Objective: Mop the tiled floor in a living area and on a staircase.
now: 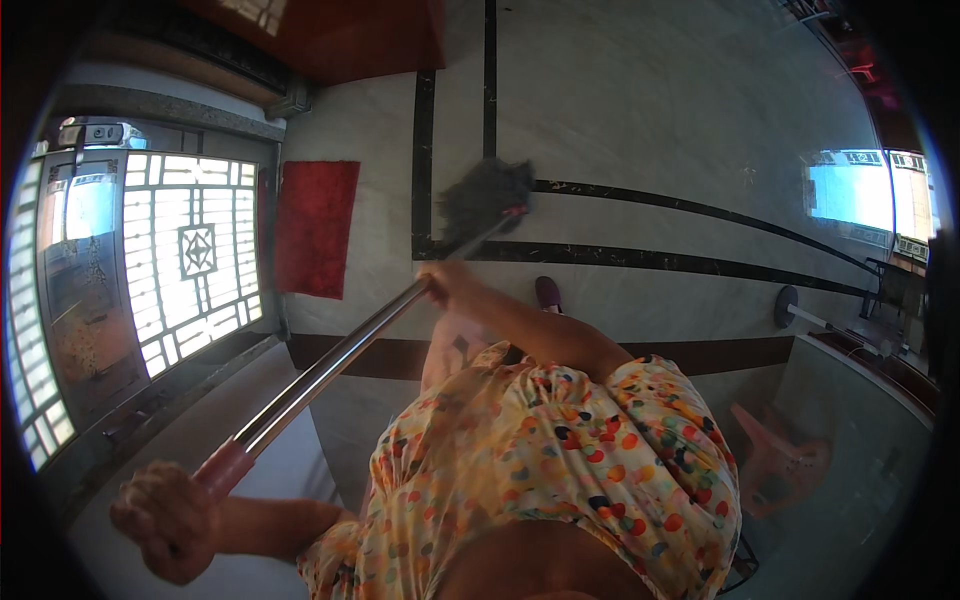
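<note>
Both of my hands hold one long mop across the left side of my body. At the lower left, my left hand point(166, 521) is closed around the pink end grip point(225, 469). My right hand point(448, 285), slightly blurred, grips the shiny metal pole point(330, 367) farther down. Beyond it the pole slants to a shaggy dark grey mop head point(484, 196), which rests on the pale tiled floor. Dark stripes in the floor run beside and under the mop head. A reddish piece shows where pole and head meet.
A red mat point(315, 229) lies before a lattice-paned door point(196, 251) on the left. Reddish-brown furniture point(360, 37) stands beyond. To the right are a round-based white stand point(786, 307) and a pink plastic seat point(784, 461). One dark shoe point(548, 292) shows ahead of me.
</note>
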`<state>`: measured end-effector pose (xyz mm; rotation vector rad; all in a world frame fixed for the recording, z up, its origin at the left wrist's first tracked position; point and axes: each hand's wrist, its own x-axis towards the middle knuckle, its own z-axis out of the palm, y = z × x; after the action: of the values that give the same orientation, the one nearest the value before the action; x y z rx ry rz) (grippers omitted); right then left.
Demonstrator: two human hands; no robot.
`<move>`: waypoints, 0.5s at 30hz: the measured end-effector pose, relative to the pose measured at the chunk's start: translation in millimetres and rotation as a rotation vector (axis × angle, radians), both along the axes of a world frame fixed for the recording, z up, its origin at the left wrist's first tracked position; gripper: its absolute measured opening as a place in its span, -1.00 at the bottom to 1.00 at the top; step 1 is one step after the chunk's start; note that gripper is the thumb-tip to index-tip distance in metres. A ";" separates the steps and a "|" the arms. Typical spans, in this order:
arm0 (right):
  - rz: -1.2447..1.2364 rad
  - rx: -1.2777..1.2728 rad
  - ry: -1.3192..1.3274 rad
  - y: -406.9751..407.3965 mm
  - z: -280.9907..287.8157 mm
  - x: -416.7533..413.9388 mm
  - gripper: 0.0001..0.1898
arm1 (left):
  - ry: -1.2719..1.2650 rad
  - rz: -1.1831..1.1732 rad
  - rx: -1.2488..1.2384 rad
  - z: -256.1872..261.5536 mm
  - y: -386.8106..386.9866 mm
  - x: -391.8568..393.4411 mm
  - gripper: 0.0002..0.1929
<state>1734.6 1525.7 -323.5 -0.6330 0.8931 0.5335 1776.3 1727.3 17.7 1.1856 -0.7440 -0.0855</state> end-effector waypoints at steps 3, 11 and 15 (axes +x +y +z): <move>-0.123 -0.143 0.071 -67.8 -12.6 -47.1 -0.87 | 0.039 -0.049 -0.058 -35.1 -53.5 -25.9 -0.90; -0.316 -0.670 0.376 -254.9 -110.5 -182.8 -0.79 | 0.475 -0.307 -0.042 -177.8 -186.9 -108.6 -0.82; -0.331 -0.619 0.492 -281.4 -115.8 -216.3 -0.77 | 0.549 -0.432 0.078 -214.5 -200.4 -143.1 -0.84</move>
<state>1518.3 1244.4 -439.3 -0.9047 1.6249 0.0958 1633.2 1526.9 -196.8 0.9903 -0.4962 -0.7744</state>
